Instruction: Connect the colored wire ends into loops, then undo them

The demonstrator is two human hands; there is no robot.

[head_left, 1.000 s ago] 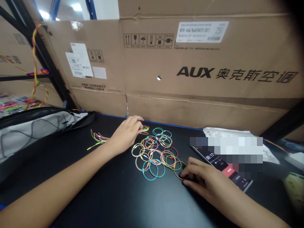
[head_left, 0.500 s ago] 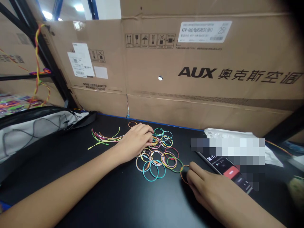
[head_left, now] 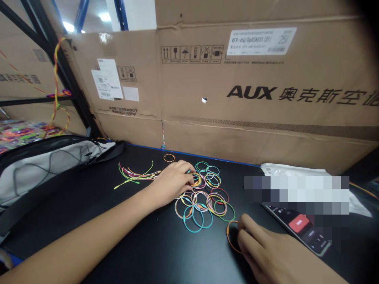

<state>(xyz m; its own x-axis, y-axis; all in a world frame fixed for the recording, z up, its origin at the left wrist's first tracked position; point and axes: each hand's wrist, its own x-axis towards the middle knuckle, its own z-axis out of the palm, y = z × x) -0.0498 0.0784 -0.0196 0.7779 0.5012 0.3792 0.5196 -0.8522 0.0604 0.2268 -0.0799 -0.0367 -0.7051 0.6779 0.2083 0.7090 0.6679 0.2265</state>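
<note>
A pile of thin coloured loop bands (head_left: 204, 199) lies on the black table (head_left: 142, 244). My left hand (head_left: 173, 182) rests palm down on the pile's left side, fingers curled onto the bands. My right hand (head_left: 263, 248) lies at the lower right, fingertips pressing on a single orange band (head_left: 230, 236) pulled apart from the pile. A lone orange band (head_left: 169, 157) sits behind the left hand. A bundle of straight coloured strands (head_left: 133, 174) lies to the left.
Big AUX cardboard boxes (head_left: 254, 90) wall off the back. A grey and black bag (head_left: 44, 161) lies at the left. A phone with a timer (head_left: 299, 225) and a white plastic bag (head_left: 296, 170) are at the right.
My left hand left one orange band at the back and slid right onto the pile. My right hand dragged an orange band toward me, away from the pile.
</note>
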